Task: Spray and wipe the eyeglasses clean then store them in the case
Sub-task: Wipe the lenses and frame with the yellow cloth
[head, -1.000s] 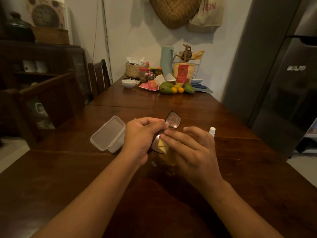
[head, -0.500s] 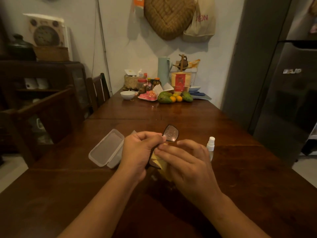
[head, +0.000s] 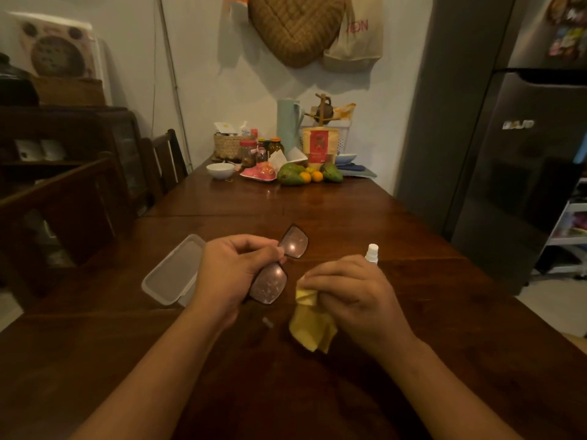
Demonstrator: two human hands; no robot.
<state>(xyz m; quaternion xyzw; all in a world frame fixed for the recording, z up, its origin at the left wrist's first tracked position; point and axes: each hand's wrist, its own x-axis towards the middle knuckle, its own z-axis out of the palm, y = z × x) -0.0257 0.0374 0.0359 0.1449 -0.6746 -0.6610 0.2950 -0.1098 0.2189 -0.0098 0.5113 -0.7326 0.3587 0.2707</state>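
A dark, polished wooden bench (head: 349,217) is carrying the work in a dim kitchen. The left hand (head: 232,274) is gripping the eyeglasses (head: 268,285) near the bridge, with its fingers curled round the dark frame, and the 2 rounded-square lenses are facing up. Both lenses are showing specks and glare, so the wiping is judged unfinished. The right hand (head: 352,290), just right of the eyeglasses and apart from them, is clutching a soft, crumpled yellow cloth (head: 313,328). A small white spray bottle (head: 371,253) is standing upright farther right of the eyeglasses. The translucent, rigid plastic case (head: 174,274) is lying left of the eyeglasses and appears to be open. Spraying is probably done, leaving the rest of the wipe and the storing.
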